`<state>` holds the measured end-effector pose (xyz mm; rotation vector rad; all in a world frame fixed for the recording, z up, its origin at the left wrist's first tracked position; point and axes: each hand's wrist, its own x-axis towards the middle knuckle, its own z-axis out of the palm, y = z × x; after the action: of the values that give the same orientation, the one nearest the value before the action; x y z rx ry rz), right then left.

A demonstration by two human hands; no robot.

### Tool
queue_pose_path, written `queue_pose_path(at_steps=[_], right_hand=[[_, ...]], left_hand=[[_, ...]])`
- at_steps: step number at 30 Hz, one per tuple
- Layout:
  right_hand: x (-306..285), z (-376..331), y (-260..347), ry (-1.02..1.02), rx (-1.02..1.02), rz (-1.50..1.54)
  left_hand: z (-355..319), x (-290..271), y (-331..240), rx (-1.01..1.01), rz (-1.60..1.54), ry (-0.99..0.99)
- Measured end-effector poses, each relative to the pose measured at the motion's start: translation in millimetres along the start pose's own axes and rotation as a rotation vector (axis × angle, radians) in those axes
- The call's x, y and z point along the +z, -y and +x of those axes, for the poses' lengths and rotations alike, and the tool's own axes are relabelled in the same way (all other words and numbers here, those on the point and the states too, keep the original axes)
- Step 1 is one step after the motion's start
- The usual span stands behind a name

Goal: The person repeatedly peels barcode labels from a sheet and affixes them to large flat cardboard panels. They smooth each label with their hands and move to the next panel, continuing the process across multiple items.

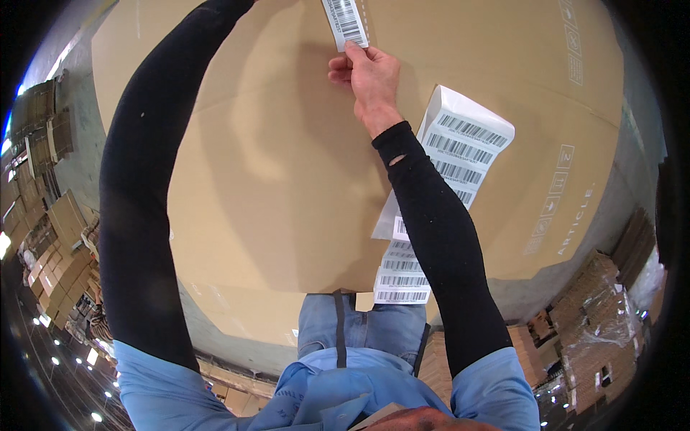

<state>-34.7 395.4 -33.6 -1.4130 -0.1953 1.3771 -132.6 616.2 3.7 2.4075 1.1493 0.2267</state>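
Note:
My right hand (375,75) is closed, thumb and fingers pinching the near end of a white barcode label (345,21). That label lies at or just above the top of a large brown cardboard box (251,172), and its far end runs out of the picture. My left arm stretches far forward in a black sleeve; only a sliver of my left hand (275,5) shows at the upper edge, its fingers cut off. A long strip of barcode labels (460,149) rests on the box, partly under my right forearm, its near end hanging toward my jeans.
Stacked cartons (61,251) stand on the left across a grey floor (83,154). On the right is a pallet load of cartons wrapped in clear film (600,327). The box's near edge is close to my waist.

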Motion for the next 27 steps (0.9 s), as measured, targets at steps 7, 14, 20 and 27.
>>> queue_pose_path(at_steps=[7,14,20,27], right_hand=[[1.5,3.3,5.4,-0.011,0.077,0.016],[2.1,5.0,6.8,-0.017,0.101,0.014],[2.8,5.0,9.2,-0.015,0.12,0.027],[3.7,4.6,8.4,-0.009,0.112,0.041]], left_hand=[[19.1,23.9,-3.0,0.219,0.155,-0.002],[3.1,38.9,0.3,0.297,0.115,-0.212],[-6.0,41.5,-4.8,0.248,0.041,-0.22],[-9.5,48.3,1.4,0.269,0.079,-0.298]])
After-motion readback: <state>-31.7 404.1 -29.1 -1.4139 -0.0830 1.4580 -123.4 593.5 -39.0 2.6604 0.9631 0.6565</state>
